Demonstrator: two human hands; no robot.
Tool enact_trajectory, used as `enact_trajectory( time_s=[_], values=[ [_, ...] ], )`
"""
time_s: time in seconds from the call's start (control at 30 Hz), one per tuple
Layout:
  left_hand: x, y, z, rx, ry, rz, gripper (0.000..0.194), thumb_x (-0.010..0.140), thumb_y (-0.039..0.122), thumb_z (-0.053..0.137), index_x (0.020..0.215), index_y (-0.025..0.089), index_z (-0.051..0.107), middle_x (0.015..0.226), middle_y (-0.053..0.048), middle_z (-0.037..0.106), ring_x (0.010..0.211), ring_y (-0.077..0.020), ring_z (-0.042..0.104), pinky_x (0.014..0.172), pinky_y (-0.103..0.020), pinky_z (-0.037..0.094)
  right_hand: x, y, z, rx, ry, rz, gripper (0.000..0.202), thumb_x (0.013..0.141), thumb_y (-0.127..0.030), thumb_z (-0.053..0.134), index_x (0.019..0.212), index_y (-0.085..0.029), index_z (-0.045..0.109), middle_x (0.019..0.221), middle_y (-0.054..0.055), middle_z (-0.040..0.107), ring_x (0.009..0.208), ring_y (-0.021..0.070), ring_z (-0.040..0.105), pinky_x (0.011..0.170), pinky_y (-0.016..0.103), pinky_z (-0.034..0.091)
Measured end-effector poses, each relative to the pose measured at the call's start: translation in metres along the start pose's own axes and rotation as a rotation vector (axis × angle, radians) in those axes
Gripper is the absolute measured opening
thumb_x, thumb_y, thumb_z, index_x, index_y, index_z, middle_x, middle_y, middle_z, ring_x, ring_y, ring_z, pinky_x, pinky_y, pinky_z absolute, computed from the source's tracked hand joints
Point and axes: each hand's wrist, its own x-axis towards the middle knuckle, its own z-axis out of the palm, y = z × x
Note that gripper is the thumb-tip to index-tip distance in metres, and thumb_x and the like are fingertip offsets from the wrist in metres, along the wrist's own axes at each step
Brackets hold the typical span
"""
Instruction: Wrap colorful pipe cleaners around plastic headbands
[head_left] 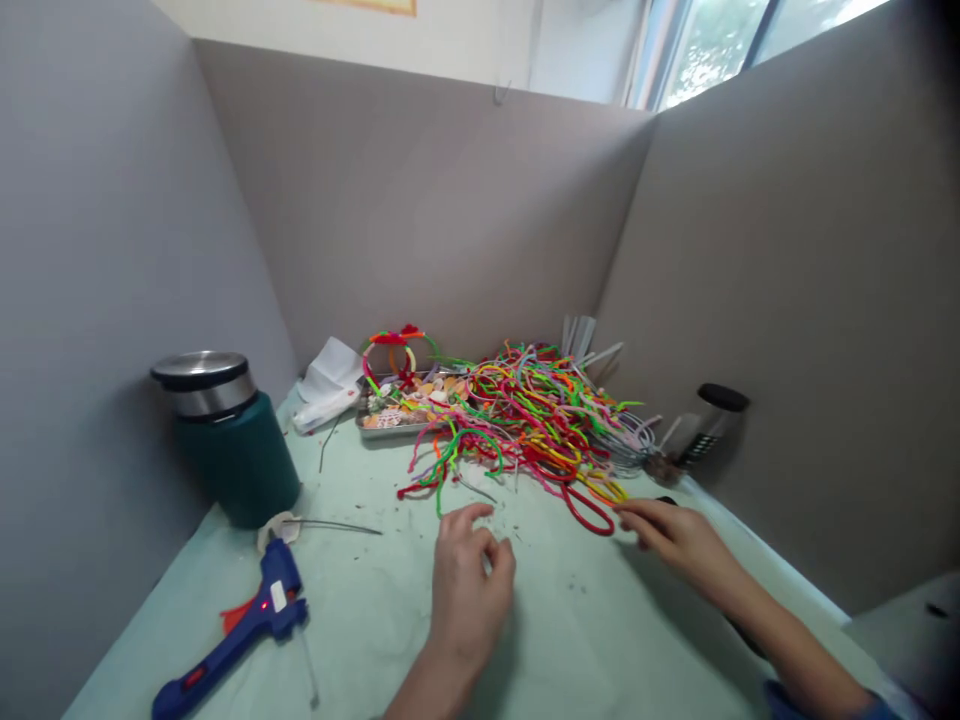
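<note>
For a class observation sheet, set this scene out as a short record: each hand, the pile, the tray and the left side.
Left hand: half-curled above the table, nothing visible held
Right hand: at the pile's near right edge, grip unclear
Pile: multicoloured fuzzy stems
Tray: metal tray, small pieces inside
Left side: blue glue gun, red light showing; teal container

Grey partitions point(420, 200) stand at nine, twelve and three o'clock around a pale green tabletop point(592, 650) at six; beyond, a cream wall point(457, 40) at twelve, a bright window point(720, 45) between one and two.
</note>
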Motion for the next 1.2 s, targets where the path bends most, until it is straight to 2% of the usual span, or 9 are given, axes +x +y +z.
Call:
enact_trajectory(
  time_s=[0.07,0.13,0.27,0.4,0.57,0.7,0.83,1.03,1.2],
  values=[
    [0.001,-0.006,0.002,0.087,-0.025,0.026,0.016,0.079,0.02,0.052,0.084,0.019,0.067,0.119,-0.01,0.055,0.11,-0.0254,0.048,0.093,-0.044,0.04,0.015,-0.017,0.013,-0.017,-0.045,-0.122,0.033,0.087,-0.037,0.041,0.094,-0.019,0.069,0.085,0.007,0.072,0.068,0.0193,0.065,0.064,0.027,0.048],
    [0.003,-0.014,0.003,0.157,-0.038,0.019,0.031,0.08,0.027,0.054,0.11,0.02,0.063,0.119,-0.011,0.055,0.111,-0.0266,0.047,0.093,-0.046,0.04,0.029,-0.034,0.027,-0.03,-0.084,-0.236,0.029,0.087,-0.032,0.043,0.091,-0.02,0.069,0.086,0.006,0.072,0.075,0.0198,0.065,0.068,0.027,0.046],
    [0.01,-0.026,0.001,0.194,-0.002,-0.045,0.026,0.08,0.028,0.054,0.1,0.017,0.067,0.105,-0.01,0.062,0.103,-0.0247,0.053,0.092,-0.042,0.041,0.058,-0.059,0.049,-0.047,-0.09,-0.346,0.025,0.086,-0.028,0.046,0.092,-0.023,0.069,0.092,0.004,0.071,0.085,0.0195,0.064,0.074,0.026,0.044],
    [0.024,-0.022,-0.004,0.073,0.013,-0.197,0.021,0.078,0.028,0.055,0.09,0.018,0.068,0.1,-0.008,0.066,0.1,-0.0222,0.057,0.089,-0.036,0.043,0.1,-0.066,0.061,-0.16,0.099,-0.115,0.028,0.088,-0.032,0.043,0.095,-0.022,0.068,0.092,0.006,0.071,0.085,0.0199,0.064,0.073,0.025,0.044],
    [0.046,-0.007,0.006,-0.084,-0.04,-0.28,0.023,0.079,0.03,0.052,0.09,0.018,0.069,0.096,-0.006,0.068,0.091,-0.0189,0.06,0.074,-0.028,0.047,0.149,-0.066,0.075,-0.205,0.142,-0.049,0.033,0.089,-0.033,0.04,0.1,-0.017,0.067,0.101,0.014,0.068,0.091,0.0242,0.063,0.072,0.03,0.044],
    [0.052,-0.014,0.02,0.079,0.027,-0.16,0.02,0.079,0.023,0.05,0.085,0.016,0.068,0.09,-0.006,0.066,0.081,-0.0162,0.06,0.072,-0.026,0.046,0.158,-0.066,0.086,-0.203,0.077,-0.057,0.027,0.085,-0.03,0.045,0.087,-0.018,0.07,0.085,0.011,0.071,0.081,0.0233,0.066,0.065,0.028,0.043],
    [0.047,-0.027,0.028,0.13,0.026,-0.182,0.02,0.08,0.019,0.048,0.083,0.015,0.067,0.086,-0.005,0.065,0.072,-0.0142,0.059,0.069,-0.026,0.045,0.155,-0.061,0.084,-0.193,0.058,-0.086,0.027,0.086,-0.025,0.042,0.087,-0.019,0.068,0.085,0.009,0.072,0.08,0.02,0.066,0.066,0.025,0.043],
    [0.042,-0.032,0.03,0.148,0.03,-0.136,0.022,0.08,0.017,0.046,0.087,0.017,0.067,0.091,-0.007,0.064,0.082,-0.018,0.059,0.074,-0.029,0.045,0.154,-0.077,0.073,-0.275,0.075,-0.145,0.022,0.085,-0.023,0.044,0.094,-0.017,0.063,0.084,0.01,0.071,0.079,0.0219,0.066,0.065,0.027,0.041],
    [0.04,-0.031,0.028,0.144,0.023,-0.137,0.023,0.081,0.016,0.044,0.089,0.017,0.066,0.095,-0.008,0.064,0.089,-0.0199,0.06,0.079,-0.032,0.045,0.189,-0.099,0.064,-0.361,0.145,-0.15,0.027,0.09,-0.02,0.035,0.105,-0.015,0.058,0.094,0.013,0.068,0.085,0.0236,0.064,0.07,0.029,0.042]
  ],
)
